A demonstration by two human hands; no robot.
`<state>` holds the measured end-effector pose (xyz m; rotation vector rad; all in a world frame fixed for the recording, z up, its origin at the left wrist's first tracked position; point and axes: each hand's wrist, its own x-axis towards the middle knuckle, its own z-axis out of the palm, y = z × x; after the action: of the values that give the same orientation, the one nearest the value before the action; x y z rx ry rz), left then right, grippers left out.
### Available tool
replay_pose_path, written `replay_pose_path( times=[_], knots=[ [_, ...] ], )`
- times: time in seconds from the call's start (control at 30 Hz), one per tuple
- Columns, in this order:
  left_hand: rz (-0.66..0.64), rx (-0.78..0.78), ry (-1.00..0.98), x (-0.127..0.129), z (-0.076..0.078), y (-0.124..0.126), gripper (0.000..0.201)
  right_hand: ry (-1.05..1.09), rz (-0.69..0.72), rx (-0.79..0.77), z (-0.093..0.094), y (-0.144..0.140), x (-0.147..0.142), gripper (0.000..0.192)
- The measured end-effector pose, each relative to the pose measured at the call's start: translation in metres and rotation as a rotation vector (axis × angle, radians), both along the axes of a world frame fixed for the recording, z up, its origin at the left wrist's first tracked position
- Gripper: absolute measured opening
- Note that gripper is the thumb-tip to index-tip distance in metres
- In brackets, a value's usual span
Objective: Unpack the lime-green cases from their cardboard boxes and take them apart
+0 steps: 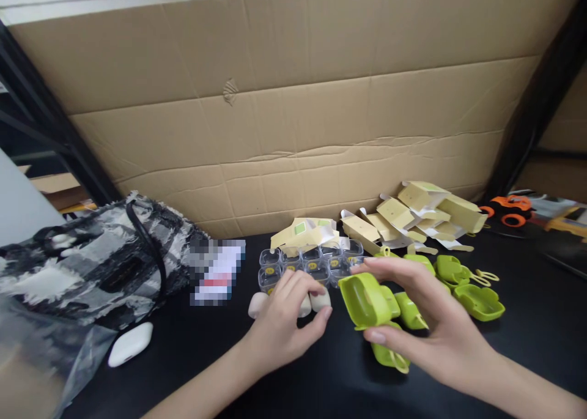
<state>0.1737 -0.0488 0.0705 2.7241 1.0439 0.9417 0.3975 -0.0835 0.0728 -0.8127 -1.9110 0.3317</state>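
Observation:
My right hand [440, 327] holds a lime-green case [367, 300] between thumb and fingers, its hollow side tipped toward the left. Over a row of small white rounded pieces [320, 300] reaches my left hand [287, 315], fingers curved and thumb apart from them. One white piece shows between that thumb and forefinger; contact is not clear. Part of the row is hidden by the hand. Just behind stand clear plastic boxes [269, 277] with yellow round stickers. More green cases [479, 301], some with pale loops, lie beyond and under my right hand.
Flattened and folded cream cartons [394, 214] are heaped against the cardboard wall [293, 119]. On the left are a black-and-white frayed bag [105, 260], a white oval case [131, 344] and a blurred packet [222, 272]. An orange toy vehicle [511, 211] stands far right.

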Motion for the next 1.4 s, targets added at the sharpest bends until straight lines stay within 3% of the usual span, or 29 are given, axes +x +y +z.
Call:
replay_pose_path(
  times=[0.1, 0.2, 0.3, 0.37, 0.47, 0.53, 0.63, 0.87, 0.97, 1.07, 1.1, 1.17, 1.23, 1.3, 1.4],
  knots=[
    [-0.079, -0.467, -0.394, 0.007, -0.003, -0.019, 0.014, -0.046, 0.040, 0.070, -0.009, -0.001, -0.009, 0.052],
    [-0.124, -0.919, -0.662, 0.016, -0.007, -0.033, 0.017, -0.124, 0.177, 0.017, -0.013, -0.006, -0.015, 0.055],
    [-0.055, -1.092, -0.825, 0.019, -0.009, -0.036, 0.023, -0.141, 0.219, -0.076, -0.009, -0.009, -0.017, 0.063],
    [-0.058, -1.083, -0.865, 0.017, -0.008, -0.034, 0.021, -0.070, 0.180, -0.165, -0.003, -0.008, -0.017, 0.048],
    [-0.103, -1.015, -0.827, 0.012, -0.008, -0.031, 0.014, 0.053, 0.181, -0.420, 0.002, -0.004, -0.018, 0.012],
    [-0.112, -0.956, -0.749, 0.010, -0.009, -0.031, 0.010, 0.122, 0.218, -0.584, 0.002, -0.002, -0.019, 0.016],
    [-0.110, -0.849, -0.621, 0.007, -0.012, -0.032, 0.008, 0.210, 0.268, -0.713, -0.002, -0.004, -0.019, 0.021],
    [-0.117, -0.781, -0.509, 0.005, -0.014, -0.034, 0.009, 0.248, 0.298, -0.738, -0.014, -0.007, -0.023, 0.021],
    [-0.092, -0.740, -0.490, 0.005, -0.011, -0.035, 0.009, 0.152, 0.263, -0.652, -0.011, -0.006, -0.024, 0.021],
    [-0.069, -0.708, -0.456, 0.005, -0.011, -0.034, 0.006, -0.011, 0.197, -0.375, -0.005, -0.007, -0.020, 0.009],
    [-0.069, -0.698, -0.443, 0.006, -0.012, -0.034, 0.003, -0.067, 0.168, -0.258, -0.003, -0.008, -0.019, 0.019],
    [-0.078, -0.649, -0.413, 0.007, -0.014, -0.034, 0.012, -0.194, 0.140, -0.046, -0.001, -0.011, -0.019, 0.055],
    [-0.103, -0.583, -0.386, 0.010, -0.015, -0.036, 0.024, -0.336, 0.159, 0.089, 0.002, -0.013, -0.020, 0.072],
    [-0.145, -0.561, -0.401, 0.012, -0.016, -0.037, 0.030, -0.442, 0.195, 0.159, 0.005, -0.015, -0.021, 0.064],
    [-0.191, -0.716, -0.539, 0.014, -0.018, -0.037, 0.022, -0.482, 0.188, 0.173, 0.006, -0.017, -0.023, 0.053]
  ],
)
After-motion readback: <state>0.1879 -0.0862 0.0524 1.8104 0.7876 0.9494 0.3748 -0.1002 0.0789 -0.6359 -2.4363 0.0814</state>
